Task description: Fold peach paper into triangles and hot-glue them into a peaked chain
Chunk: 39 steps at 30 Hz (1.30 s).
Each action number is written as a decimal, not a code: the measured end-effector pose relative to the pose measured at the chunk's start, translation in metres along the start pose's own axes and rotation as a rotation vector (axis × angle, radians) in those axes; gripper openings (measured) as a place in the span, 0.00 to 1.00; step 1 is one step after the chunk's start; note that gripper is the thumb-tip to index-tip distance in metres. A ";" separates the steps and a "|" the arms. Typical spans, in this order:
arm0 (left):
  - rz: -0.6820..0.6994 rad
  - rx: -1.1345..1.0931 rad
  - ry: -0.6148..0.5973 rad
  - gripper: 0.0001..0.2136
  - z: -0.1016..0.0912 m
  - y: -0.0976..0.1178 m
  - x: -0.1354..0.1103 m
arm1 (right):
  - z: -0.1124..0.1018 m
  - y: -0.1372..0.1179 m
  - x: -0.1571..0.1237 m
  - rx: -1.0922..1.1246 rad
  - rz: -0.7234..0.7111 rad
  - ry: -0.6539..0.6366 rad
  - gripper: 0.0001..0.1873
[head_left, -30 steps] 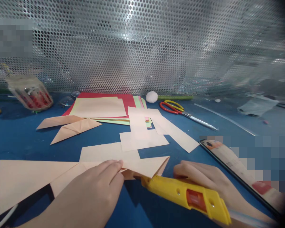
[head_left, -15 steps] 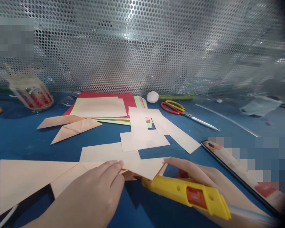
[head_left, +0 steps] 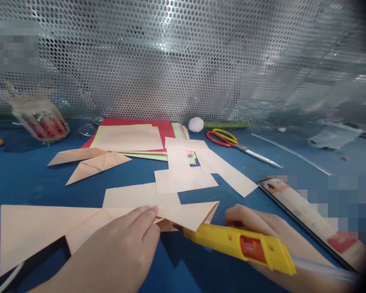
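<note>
My left hand (head_left: pixel 125 240) presses the folded peach paper (head_left: pixel 45 224) near its middle, fingers closed together over it. The paper stretches out to the left; at its right end a pointed flap (head_left: pixel 189 213) stands slightly lifted. My right hand (head_left: pixel 262 228) is wrapped around a yellow glue gun (head_left: pixel 232 242), whose handle is mostly hidden. The gun's dark nozzle reaches under the flap, between the paper layers, and a clear glue stick (head_left: pixel 320 266) sticks out of its back end. Just behind lies a flat cream paper piece (head_left: pixel 131 196).
Farther back are cut paper strips (head_left: pixel 186 179), two folded peach pieces (head_left: pixel 99 165), a coloured paper stack (head_left: pixel 125 138), scissors (head_left: pixel 244 148) and a white ball (head_left: pixel 196 124). A phone (head_left: pixel 305 224) lies right, a jar (head_left: pixel 42 122) stands left. Perforated metal mesh (head_left: pixel 183 61) rises behind.
My right hand's finger has come off the flap's right corner and drawn back to the right. The glue gun has barely shifted; my left hand stays put.
</note>
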<state>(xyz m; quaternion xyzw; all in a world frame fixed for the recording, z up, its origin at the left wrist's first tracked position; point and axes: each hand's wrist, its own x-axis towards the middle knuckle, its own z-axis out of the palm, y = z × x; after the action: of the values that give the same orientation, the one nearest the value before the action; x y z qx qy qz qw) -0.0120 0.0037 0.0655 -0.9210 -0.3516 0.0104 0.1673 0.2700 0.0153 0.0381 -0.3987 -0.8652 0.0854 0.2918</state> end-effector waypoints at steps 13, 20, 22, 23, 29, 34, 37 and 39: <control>-0.017 -0.056 -0.042 0.33 0.003 0.001 -0.001 | 0.002 0.002 -0.003 -0.040 0.027 -0.012 0.10; 0.016 -0.076 0.010 0.31 0.004 -0.002 -0.001 | 0.003 0.002 -0.003 -0.068 0.022 -0.007 0.09; 0.006 -0.044 -0.005 0.33 0.003 -0.002 -0.001 | 0.003 0.002 -0.002 -0.057 0.016 0.000 0.09; 0.003 -0.038 -0.007 0.34 0.003 -0.002 0.000 | 0.003 0.002 -0.002 -0.050 0.012 -0.004 0.10; 0.032 -0.007 0.015 0.33 0.000 -0.002 0.001 | 0.001 -0.003 0.002 -0.011 -0.010 -0.015 0.07; 0.022 0.006 0.023 0.33 -0.001 -0.003 0.002 | 0.005 -0.001 -0.001 -0.053 -0.047 -0.019 0.04; 0.034 -0.048 0.054 0.31 0.005 -0.003 0.001 | 0.006 0.001 -0.003 -0.089 -0.061 -0.021 0.05; 0.045 -0.095 0.087 0.30 0.008 -0.004 0.001 | 0.005 0.002 -0.003 -0.102 -0.067 -0.024 0.05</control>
<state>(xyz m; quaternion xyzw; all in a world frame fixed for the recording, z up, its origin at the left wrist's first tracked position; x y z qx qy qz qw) -0.0152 0.0094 0.0591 -0.9352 -0.3232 -0.0425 0.1384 0.2695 0.0148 0.0321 -0.3827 -0.8848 0.0360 0.2633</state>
